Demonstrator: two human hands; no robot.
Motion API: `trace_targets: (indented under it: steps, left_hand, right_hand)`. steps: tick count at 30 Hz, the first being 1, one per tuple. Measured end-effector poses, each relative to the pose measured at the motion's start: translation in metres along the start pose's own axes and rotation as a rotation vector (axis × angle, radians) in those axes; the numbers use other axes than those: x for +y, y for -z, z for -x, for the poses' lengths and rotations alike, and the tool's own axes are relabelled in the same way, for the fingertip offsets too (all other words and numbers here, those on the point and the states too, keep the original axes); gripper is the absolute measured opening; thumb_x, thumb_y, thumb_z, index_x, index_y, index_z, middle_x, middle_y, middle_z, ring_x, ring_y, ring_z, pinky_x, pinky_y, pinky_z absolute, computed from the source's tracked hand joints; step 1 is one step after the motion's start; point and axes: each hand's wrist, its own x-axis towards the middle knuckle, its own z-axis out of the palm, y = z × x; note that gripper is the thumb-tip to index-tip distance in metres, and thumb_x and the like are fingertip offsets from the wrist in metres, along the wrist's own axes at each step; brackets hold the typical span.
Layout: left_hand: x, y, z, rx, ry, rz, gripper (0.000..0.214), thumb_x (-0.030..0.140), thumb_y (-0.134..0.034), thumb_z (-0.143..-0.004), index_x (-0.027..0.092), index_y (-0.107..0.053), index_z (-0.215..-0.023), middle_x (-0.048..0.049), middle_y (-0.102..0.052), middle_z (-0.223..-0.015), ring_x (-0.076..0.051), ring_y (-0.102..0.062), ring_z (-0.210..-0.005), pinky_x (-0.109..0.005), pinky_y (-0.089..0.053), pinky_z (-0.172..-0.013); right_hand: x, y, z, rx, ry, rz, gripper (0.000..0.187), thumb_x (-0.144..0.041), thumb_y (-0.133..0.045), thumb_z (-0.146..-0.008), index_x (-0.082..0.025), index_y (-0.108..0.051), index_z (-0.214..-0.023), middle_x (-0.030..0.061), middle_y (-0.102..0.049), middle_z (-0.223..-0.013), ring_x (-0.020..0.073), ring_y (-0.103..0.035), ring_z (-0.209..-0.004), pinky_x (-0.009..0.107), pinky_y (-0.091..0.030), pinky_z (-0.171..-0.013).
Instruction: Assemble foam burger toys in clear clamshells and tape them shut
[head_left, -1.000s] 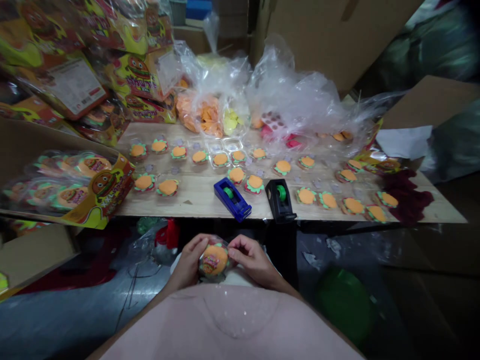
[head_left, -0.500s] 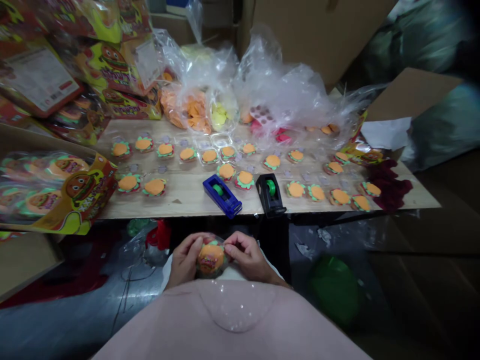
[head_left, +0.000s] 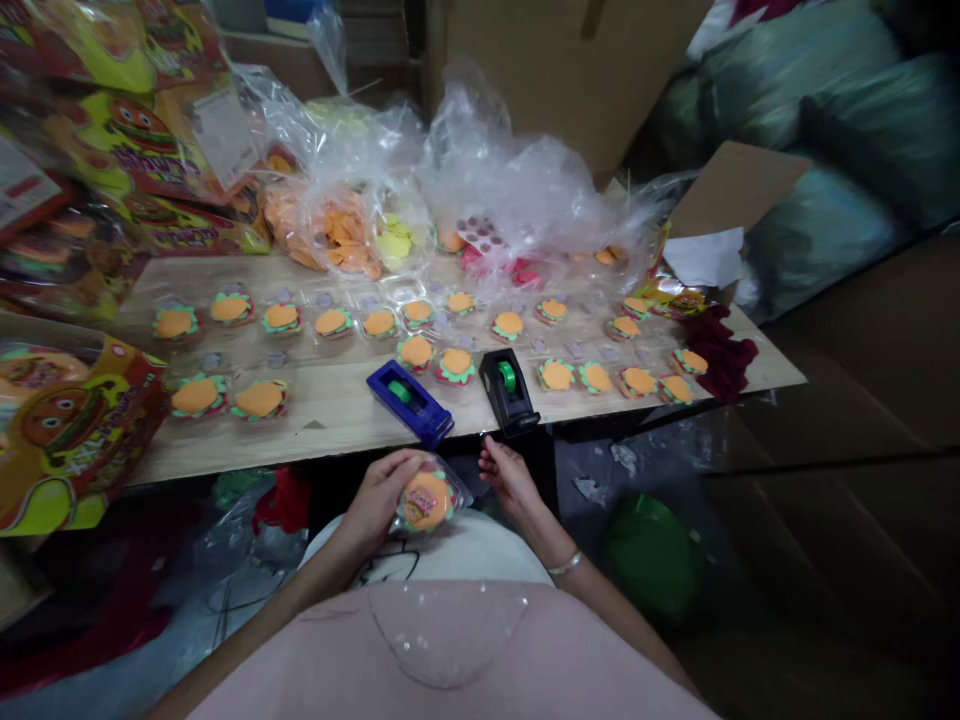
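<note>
My left hand (head_left: 379, 497) is closed around a burger-shaped toy in a clear plastic wrapper (head_left: 427, 498), held low in front of my body below the table edge. My right hand (head_left: 508, 478) has its fingers loosely spread and holds nothing. It sits just under the black tape dispenser (head_left: 507, 390) at the table's front edge. A blue tape dispenser (head_left: 410, 401) lies to the left of the black one.
Several burger toys (head_left: 259, 398) lie in rows on the wooden table (head_left: 330, 420). Clear plastic bags (head_left: 517, 180) with orange pieces are heaped at the back. Yellow burger display boxes (head_left: 67, 430) stack on the left. Cardboard (head_left: 739, 185) and a dark red cloth (head_left: 716, 350) are at the right.
My right hand has let go of the wrapped burger toy and moved up toward the black tape dispenser. The left hand keeps the toy. The view has swung rightward.
</note>
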Motion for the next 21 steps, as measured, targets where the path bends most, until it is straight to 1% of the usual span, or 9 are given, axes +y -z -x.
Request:
trace_targets:
  steps: [3, 5, 6, 7, 11, 12, 14, 17, 21]
  left_hand:
    - [0.003, 0.0, 0.003, -0.012, 0.011, -0.048, 0.03, 0.039, -0.075, -0.064, 0.014, -0.069, -0.078, -0.0033, -0.069, -0.073, -0.014, -0.06, -0.063, -0.022, -0.046, -0.061]
    - [0.007, 0.002, 0.005, -0.019, 0.004, -0.068, 0.03, 0.039, -0.074, -0.065, 0.014, -0.07, -0.079, -0.0035, -0.069, -0.074, -0.015, -0.06, -0.064, -0.023, -0.046, -0.062]
    - [0.009, 0.003, 0.005, -0.029, 0.001, -0.079, 0.03, 0.039, -0.073, -0.066, 0.014, -0.07, -0.08, -0.0038, -0.069, -0.075, -0.015, -0.06, -0.065, -0.023, -0.046, -0.062]
    - [0.01, 0.004, 0.005, -0.045, -0.001, -0.094, 0.03, 0.04, -0.072, -0.067, 0.013, -0.07, -0.08, -0.0041, -0.069, -0.076, -0.015, -0.06, -0.066, -0.023, -0.046, -0.063]
    - [0.013, 0.008, 0.004, -0.12, -0.019, -0.148, 0.028, 0.039, -0.071, -0.069, 0.012, -0.07, -0.079, -0.0057, -0.069, -0.078, -0.016, -0.06, -0.069, -0.024, -0.046, -0.065]
    - [0.012, 0.008, 0.003, -0.127, -0.023, -0.153, 0.028, 0.038, -0.07, -0.069, 0.012, -0.07, -0.079, -0.0058, -0.069, -0.078, -0.016, -0.06, -0.07, -0.024, -0.046, -0.065]
    - [0.01, 0.009, 0.002, -0.127, -0.025, -0.154, 0.027, 0.038, -0.07, -0.07, 0.013, -0.07, -0.08, -0.0055, -0.069, -0.079, -0.016, -0.06, -0.071, -0.024, -0.046, -0.066]
    - [0.006, 0.009, 0.002, -0.121, -0.017, -0.154, 0.025, 0.037, -0.069, -0.071, 0.013, -0.07, -0.08, -0.0047, -0.069, -0.078, -0.015, -0.06, -0.07, -0.023, -0.046, -0.066]
    - [0.004, 0.01, 0.003, -0.11, -0.016, -0.159, 0.025, 0.037, -0.069, -0.071, 0.013, -0.07, -0.079, -0.0044, -0.068, -0.077, -0.015, -0.059, -0.069, -0.023, -0.045, -0.064]
  right_hand:
    - [0.001, -0.008, -0.007, -0.002, 0.039, -0.052, 0.038, -0.04, -0.082, -0.052, -0.016, -0.058, -0.069, -0.0046, -0.054, -0.056, 0.0058, -0.048, -0.046, 0.016, -0.037, -0.042]
    - [-0.003, -0.011, 0.0, -0.028, 0.061, -0.061, 0.034, -0.038, -0.081, -0.054, -0.017, -0.058, -0.069, -0.0061, -0.051, -0.054, 0.0053, -0.045, -0.046, 0.016, -0.036, -0.043]
    - [-0.006, -0.012, 0.007, -0.08, 0.078, -0.054, 0.032, -0.038, -0.08, -0.056, -0.017, -0.058, -0.069, -0.006, -0.051, -0.054, 0.0055, -0.044, -0.047, 0.017, -0.035, -0.044]
    - [-0.01, -0.012, 0.015, -0.167, 0.096, -0.034, 0.03, -0.038, -0.078, -0.06, -0.017, -0.058, -0.069, -0.0054, -0.051, -0.055, 0.0061, -0.045, -0.048, 0.018, -0.035, -0.046]
    - [-0.026, -0.012, 0.048, -0.652, 0.166, 0.19, 0.028, -0.041, -0.066, -0.075, -0.016, -0.056, -0.065, -0.0027, -0.05, -0.057, 0.0082, -0.043, -0.052, 0.022, -0.032, -0.051]
    - [-0.029, -0.013, 0.053, -0.719, 0.172, 0.256, 0.029, -0.041, -0.065, -0.077, -0.016, -0.055, -0.065, -0.0028, -0.049, -0.056, 0.0082, -0.042, -0.052, 0.022, -0.031, -0.052]
    - [-0.031, -0.015, 0.057, -0.768, 0.182, 0.362, 0.03, -0.041, -0.063, -0.079, -0.016, -0.054, -0.064, -0.0037, -0.047, -0.056, 0.0079, -0.04, -0.052, 0.022, -0.029, -0.052]
    - [-0.03, -0.018, 0.054, -0.763, 0.192, 0.45, 0.03, -0.043, -0.061, -0.08, -0.016, -0.053, -0.068, -0.0048, -0.045, -0.057, 0.0077, -0.039, -0.052, 0.021, -0.028, -0.052]
    - [-0.029, -0.02, 0.05, -0.745, 0.234, 0.501, 0.032, -0.044, -0.06, -0.081, -0.016, -0.052, -0.069, -0.0053, -0.044, -0.059, 0.0074, -0.038, -0.053, 0.021, -0.027, -0.052]
